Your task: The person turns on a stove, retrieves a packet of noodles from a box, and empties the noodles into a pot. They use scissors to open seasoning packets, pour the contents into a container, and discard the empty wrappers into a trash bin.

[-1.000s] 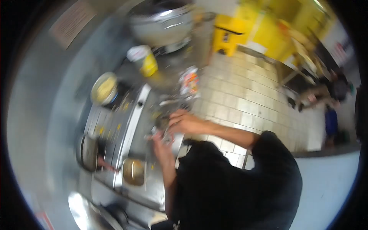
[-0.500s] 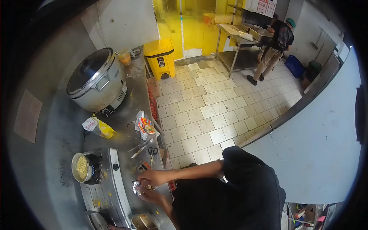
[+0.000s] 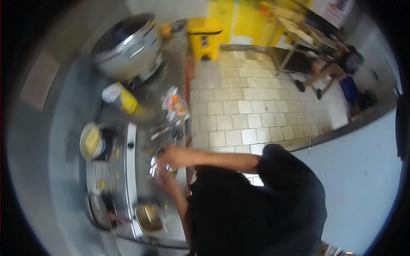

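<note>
a: grip status?
b: both closed. your right hand (image 3: 174,156) pinches a silver packet (image 3: 152,167), your left hand (image 3: 168,181) grips it from the other side. finger detail is blurred.
a: where's the packet?
b: between your hands, over the surface (image 3: 151,194), in front of the stove (image 3: 130,170). can't tell if it touches down.
a: what's by my right hand?
b: scissors (image 3: 177,135) lie just beyond it, a long thin utensil (image 3: 159,132) next to them, too blurred to name. further along is an orange-and-white wrapper (image 3: 175,104).
a: left side?
b: a rectangular metal tub (image 3: 148,216) sits near your left hand, close to the stove's front edge.
a: burner?
b: a pot (image 3: 91,141) of pale yellow noodles sits at the stove's right end.
</note>
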`<state>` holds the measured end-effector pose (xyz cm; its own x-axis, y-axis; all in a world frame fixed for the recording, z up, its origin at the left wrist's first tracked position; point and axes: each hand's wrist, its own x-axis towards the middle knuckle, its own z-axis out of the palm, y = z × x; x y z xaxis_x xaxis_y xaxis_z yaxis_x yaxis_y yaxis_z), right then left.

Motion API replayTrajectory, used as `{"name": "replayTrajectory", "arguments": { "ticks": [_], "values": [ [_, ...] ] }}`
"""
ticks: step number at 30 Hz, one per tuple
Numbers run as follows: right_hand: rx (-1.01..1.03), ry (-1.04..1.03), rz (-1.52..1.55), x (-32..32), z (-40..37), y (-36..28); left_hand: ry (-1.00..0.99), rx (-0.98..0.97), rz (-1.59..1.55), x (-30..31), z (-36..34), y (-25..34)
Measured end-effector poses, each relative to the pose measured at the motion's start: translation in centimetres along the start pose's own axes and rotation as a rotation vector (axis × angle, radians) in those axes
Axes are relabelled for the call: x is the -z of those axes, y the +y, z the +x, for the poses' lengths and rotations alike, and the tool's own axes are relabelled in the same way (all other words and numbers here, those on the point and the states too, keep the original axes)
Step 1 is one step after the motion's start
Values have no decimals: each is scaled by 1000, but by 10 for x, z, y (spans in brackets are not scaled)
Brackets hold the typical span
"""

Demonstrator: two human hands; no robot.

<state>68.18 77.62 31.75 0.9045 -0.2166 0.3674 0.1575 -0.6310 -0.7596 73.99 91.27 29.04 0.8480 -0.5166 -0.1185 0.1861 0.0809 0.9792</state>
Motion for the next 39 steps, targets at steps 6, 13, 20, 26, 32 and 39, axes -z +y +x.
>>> {"name": "replayTrajectory", "arguments": {
  "ticks": [6,13,20,26,32,39],
  "values": [
    [-211,257,278,40,-9,-2,-132,-181,-367,1,4,17],
    [-558,-196,1792,70,-15,-2,-26,-113,-332,18,-8,14],
    [-410,-197,1203,40,-20,26,32,-70,-235,23,-9,5],
    [-281,-66,461,23,-23,36,-29,-75,-200,19,1,0],
    [-80,-16,-155,10,-31,23,3,-15,-145,14,-2,7],
    [-172,-76,-41,15,-22,17,46,307,-325,3,-6,-8]
  ]
}}
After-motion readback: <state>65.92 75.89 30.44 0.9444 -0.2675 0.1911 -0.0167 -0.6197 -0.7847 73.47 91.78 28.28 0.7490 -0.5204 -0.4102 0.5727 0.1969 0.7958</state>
